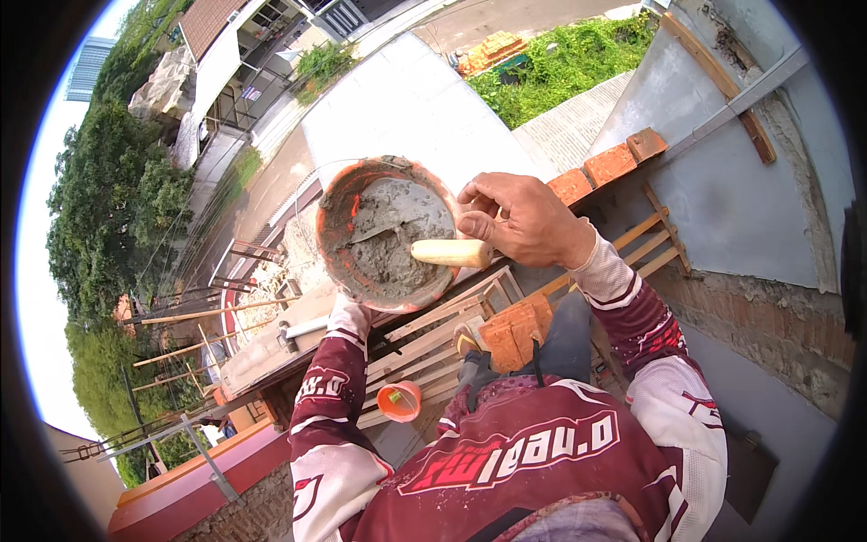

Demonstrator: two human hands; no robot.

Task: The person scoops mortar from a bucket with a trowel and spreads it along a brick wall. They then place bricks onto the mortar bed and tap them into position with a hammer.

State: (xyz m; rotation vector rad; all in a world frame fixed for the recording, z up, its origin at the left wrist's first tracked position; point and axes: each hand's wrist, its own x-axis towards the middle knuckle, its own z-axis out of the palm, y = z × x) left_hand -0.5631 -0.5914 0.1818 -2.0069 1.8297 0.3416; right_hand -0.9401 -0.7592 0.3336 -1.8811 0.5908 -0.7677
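Trowel handle [450, 253] just beside right fingers [485, 187], half-curled, empty, left fingers hidden, grip unclear

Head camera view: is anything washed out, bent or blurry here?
In the head view, glare nearly bleaches the pale flat surface beyond the bucket; in the head view, the maroon wall bows near the dark round rim, likely fisheye distortion; also in the head view, the mortar looks fairly sharp.
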